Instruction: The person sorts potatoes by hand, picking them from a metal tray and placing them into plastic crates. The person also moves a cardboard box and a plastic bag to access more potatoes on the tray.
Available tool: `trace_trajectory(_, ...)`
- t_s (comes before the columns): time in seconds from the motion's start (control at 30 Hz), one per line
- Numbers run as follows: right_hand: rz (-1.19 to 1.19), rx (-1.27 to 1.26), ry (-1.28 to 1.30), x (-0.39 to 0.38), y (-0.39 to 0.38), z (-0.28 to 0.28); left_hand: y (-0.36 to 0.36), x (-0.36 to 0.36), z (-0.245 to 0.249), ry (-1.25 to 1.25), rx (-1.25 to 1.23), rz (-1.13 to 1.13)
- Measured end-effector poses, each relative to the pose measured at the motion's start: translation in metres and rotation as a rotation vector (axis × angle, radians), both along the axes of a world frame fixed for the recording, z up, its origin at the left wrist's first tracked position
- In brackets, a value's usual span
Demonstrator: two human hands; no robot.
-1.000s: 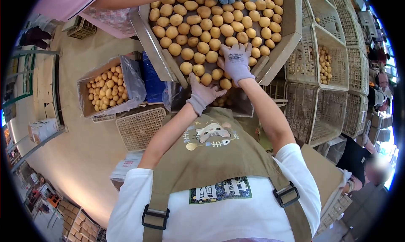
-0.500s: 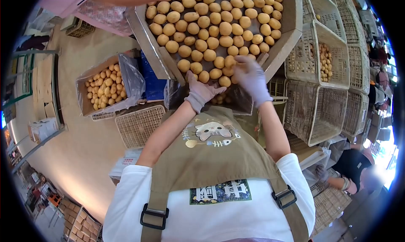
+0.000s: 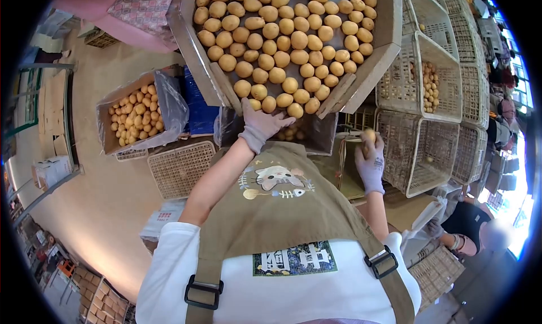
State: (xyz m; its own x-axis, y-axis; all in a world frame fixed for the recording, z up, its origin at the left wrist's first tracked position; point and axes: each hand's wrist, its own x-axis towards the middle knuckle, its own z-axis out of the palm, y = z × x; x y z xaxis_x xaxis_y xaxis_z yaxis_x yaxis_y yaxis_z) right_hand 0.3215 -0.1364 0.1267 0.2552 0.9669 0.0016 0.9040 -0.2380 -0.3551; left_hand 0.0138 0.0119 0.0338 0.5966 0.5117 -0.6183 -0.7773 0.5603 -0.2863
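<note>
Many round yellow-brown fruits (image 3: 298,40) lie on a sorting tray (image 3: 361,78) with raised side boards that narrow toward me. My left hand (image 3: 262,123), gloved, is at the tray's narrow mouth, fingers spread, beside the lowest fruits. Below the mouth stands a lined box (image 3: 322,136) with some fruits inside, partly hidden by my left hand and the apron. My right hand (image 3: 371,161), also gloved, is off to the right of the tray near the crates, its fingers closed around a fruit (image 3: 369,135).
To the left is a plastic-lined box of fruits (image 3: 135,116), with an upturned crate (image 3: 182,169) near it. Stacked plastic crates (image 3: 419,149) line the right, one holding fruits. A co-worker (image 3: 466,225) is at the lower right; another person's pink sleeve (image 3: 93,7) shows at the upper left.
My right hand has moved from the tray's mouth down and right, with a fruit now in it. My left hand stays at the mouth. The other person's arm across the tray's top has withdrawn upward.
</note>
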Motion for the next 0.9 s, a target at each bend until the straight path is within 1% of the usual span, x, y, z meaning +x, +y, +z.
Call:
trace_trajectory(0.07, -0.181, -0.131, -0.145, 0.031, -0.030, -0.026, -0.001, 0.001, 0.002, 0.019, 0.023, -0.014)
trace_trajectory(0.1, -0.116, -0.012, -0.195, 0.019, -0.010, -0.009, 0.001, 0.001, 0.003, 0.024, 0.051, -0.023)
trace_trajectory(0.13, -0.075, 0.099, -0.109, -0.001, 0.016, 0.011, -0.002, 0.000, 0.004, 0.033, 0.073, -0.034)
trace_trajectory(0.17, -0.085, 0.216, 0.002, -0.028, 0.042, 0.019, -0.006, -0.001, 0.002, 0.051, 0.045, -0.037)
trace_trajectory(0.2, 0.003, 0.293, 0.107, -0.050, 0.068, 0.025, -0.006, -0.001, -0.003, 0.070, 0.027, -0.040)
trace_trajectory(0.23, 0.126, 0.324, 0.062, -0.072, 0.092, 0.028, -0.005, -0.002, -0.008, 0.089, 0.009, -0.041)
trace_trajectory(0.27, 0.240, 0.346, 0.093, -0.087, 0.114, 0.022, -0.004, -0.004, -0.012, 0.217, 0.007, -0.104)
trace_trajectory(0.3, 0.282, 0.411, 0.069, -0.105, 0.139, 0.017, -0.003, -0.007, -0.017, 0.344, 0.002, -0.164)
trace_trajectory(0.33, 0.247, 0.396, -0.009, -0.116, 0.158, 0.003, -0.003, -0.010, -0.023, 0.470, -0.006, -0.218)
trace_trajectory(0.37, 0.185, 0.269, 0.023, -0.125, 0.172, -0.019, -0.003, -0.018, -0.033, 0.489, -0.027, -0.298)
trace_trajectory(0.4, 0.129, 0.143, 0.054, -0.137, 0.181, -0.028, -0.006, -0.023, -0.036, 0.467, -0.032, -0.316)
trace_trajectory(0.43, 0.296, -0.012, -0.049, -0.144, 0.177, -0.033, -0.014, -0.031, -0.038, 0.592, 0.298, -0.360)
trace_trajectory(0.47, 0.458, -0.161, -0.157, -0.151, 0.174, -0.035, -0.020, -0.032, -0.041, 0.544, 0.245, -0.310)
trace_trajectory(0.5, 0.535, -0.254, -0.121, -0.144, 0.179, -0.032, -0.015, -0.031, 0.005, 0.496, 0.191, -0.261)
trace_trajectory(0.53, 0.519, -0.078, -0.065, -0.130, 0.184, -0.055, -0.015, -0.032, 0.007, 0.478, 0.243, -0.216)
trace_trajectory(0.57, 0.438, -0.074, -0.052, -0.131, 0.194, -0.057, -0.016, -0.031, 0.006, 0.457, 0.296, -0.171)
trace_trajectory(0.6, 0.354, -0.072, -0.042, -0.133, 0.200, -0.054, -0.018, -0.030, 0.005, 0.434, 0.347, -0.129)
trace_trajectory(0.63, 0.369, -0.018, -0.124, -0.159, 0.204, -0.029, -0.015, -0.029, 0.014, 0.439, 0.311, -0.183)
trace_trajectory(0.67, 0.496, -0.033, 0.099, -0.175, 0.213, -0.030, -0.009, -0.024, 0.011, 0.489, 0.193, -0.170)
trace_trajectory(0.73, 0.794, 0.234, -0.071, -0.206, 0.207, -0.041, 0.003, -0.012, 0.000, 0.584, -0.046, -0.161)
trace_trajectory(0.8, 0.799, 0.141, -0.175, -0.189, 0.207, -0.065, 0.001, -0.011, -0.002, 0.588, -0.043, -0.174)
trace_trajectory(0.83, 0.757, 0.112, -0.128, -0.171, 0.204, -0.060, 0.000, -0.012, 0.001, 0.567, -0.033, -0.175)
trace_trajectory(0.87, 0.728, 0.071, -0.211, -0.155, 0.197, -0.057, 0.001, -0.013, 0.003, 0.544, -0.027, -0.165)
trace_trajectory(0.9, 0.679, 0.019, -0.224, -0.142, 0.189, -0.051, -0.002, -0.014, -0.007, 0.536, 0.044, -0.102)
